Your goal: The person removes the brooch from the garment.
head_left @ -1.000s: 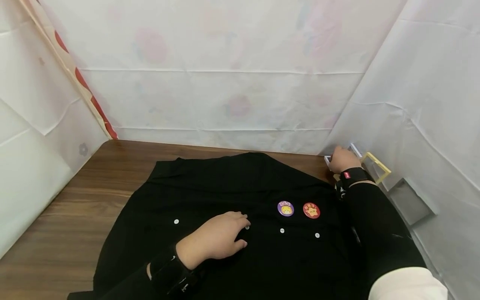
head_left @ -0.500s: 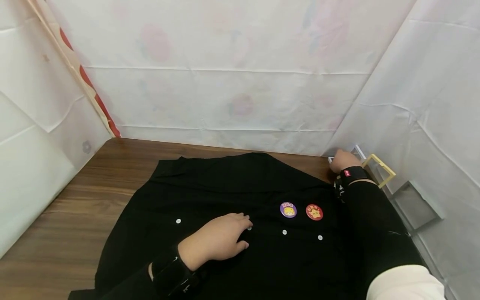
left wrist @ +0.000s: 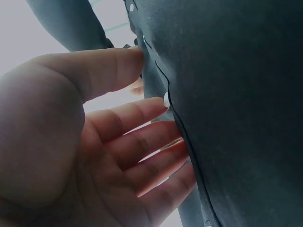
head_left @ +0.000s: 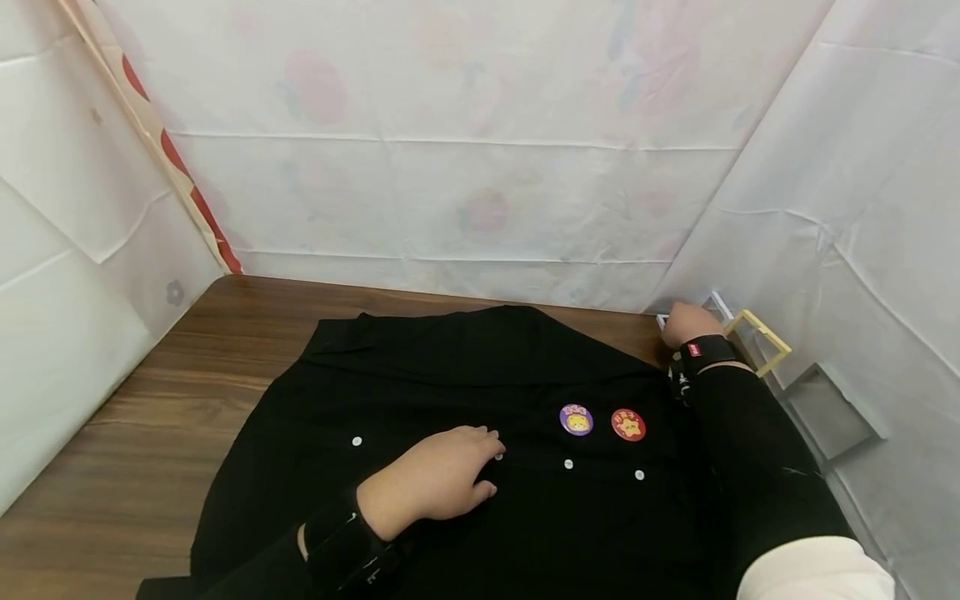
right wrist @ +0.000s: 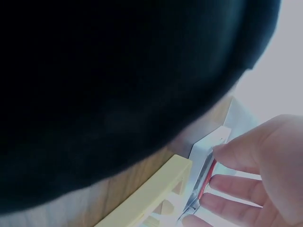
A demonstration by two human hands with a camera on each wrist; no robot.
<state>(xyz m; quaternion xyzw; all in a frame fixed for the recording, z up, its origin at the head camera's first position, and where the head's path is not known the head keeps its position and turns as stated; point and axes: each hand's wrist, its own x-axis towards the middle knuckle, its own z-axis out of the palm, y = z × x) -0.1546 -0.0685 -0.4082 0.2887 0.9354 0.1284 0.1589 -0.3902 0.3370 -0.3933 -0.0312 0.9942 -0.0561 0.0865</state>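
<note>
A black buttoned garment [head_left: 420, 367] lies spread on the wooden table, white buttons running across it. My left hand [head_left: 435, 475] rests on the cloth, fingers extended, fingertips beside a white button [left wrist: 167, 100]. To its right, a purple round badge [head_left: 576, 420] and a red round badge [head_left: 628, 425] sit on the garment. At the back right, my right hand [head_left: 690, 323] reaches into a white box [right wrist: 208, 142]. In the right wrist view its thumb and fingers are apart, fingertips against a thin red-edged thing [right wrist: 207, 179] in that box; most of this thing is hidden.
A yellow open frame-like box [head_left: 759, 340] stands beside the white one. Nearer along the right side is a grey box [head_left: 828, 412]. White sheets [head_left: 465, 167] wall the back and both sides. Wooden tabletop [head_left: 135, 433] shows at left.
The head view has shifted slightly. My right hand has drawn a very little toward me at the white box; my left hand stays where it was on the garment.
</note>
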